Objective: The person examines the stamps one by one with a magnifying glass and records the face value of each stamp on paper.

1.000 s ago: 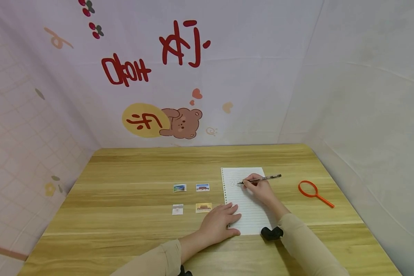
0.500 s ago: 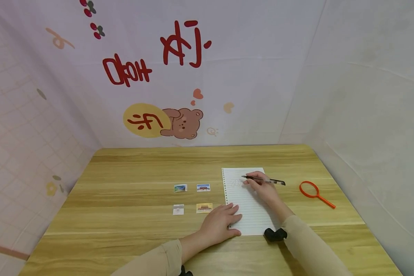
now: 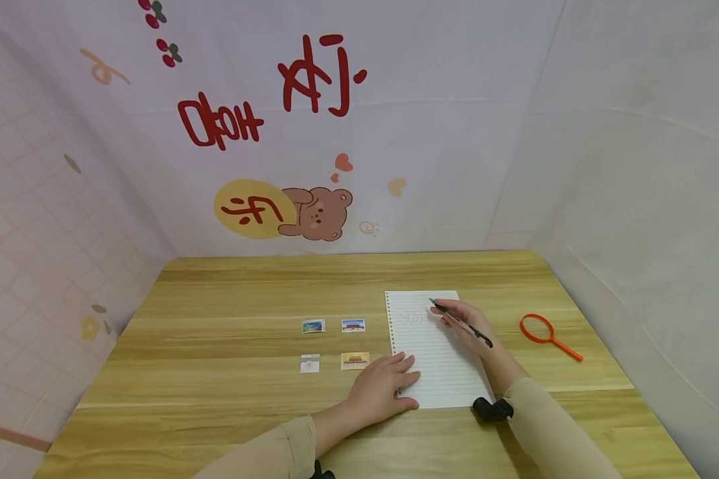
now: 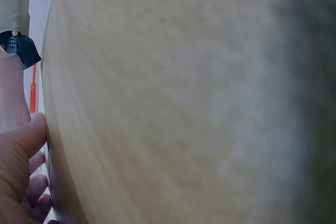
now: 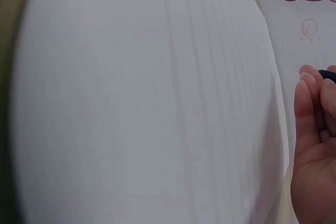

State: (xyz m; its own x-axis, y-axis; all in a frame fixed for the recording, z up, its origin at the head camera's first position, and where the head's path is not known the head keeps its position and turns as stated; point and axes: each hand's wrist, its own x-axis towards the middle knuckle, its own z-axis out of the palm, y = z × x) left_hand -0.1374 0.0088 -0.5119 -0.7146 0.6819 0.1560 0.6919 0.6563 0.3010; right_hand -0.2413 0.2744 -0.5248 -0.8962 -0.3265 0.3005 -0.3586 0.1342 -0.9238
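Observation:
A lined sheet of paper [image 3: 437, 372] with punched holes along its left edge lies on the wooden table, faint handwriting near its top reading like "30" and a character. My right hand [image 3: 469, 324] pinches a black-and-clear pen [image 3: 470, 328] over the upper right of the sheet, tip toward the far edge. In the right wrist view that hand [image 5: 315, 145] shows at the right border, only a dark bit of pen visible. My left hand [image 3: 382, 386] rests spread on the sheet's lower left edge. The left wrist view catches its thumb and fingers [image 4: 32, 135].
Left of the paper lie small stamp-like pictures: a landscape one [image 3: 313, 326], a red-building one [image 3: 353, 325], a pale one [image 3: 309, 363] and a yellow one [image 3: 355, 360]. A red magnifying glass [image 3: 551, 339] is at the right. A printed cloth backdrop [image 3: 431, 133] rises behind the table [image 3: 228, 399].
My right hand has drawn back to the right from the writing, and the pen has swung so its rear end points down toward me. More written marks show. The left hand stays put.

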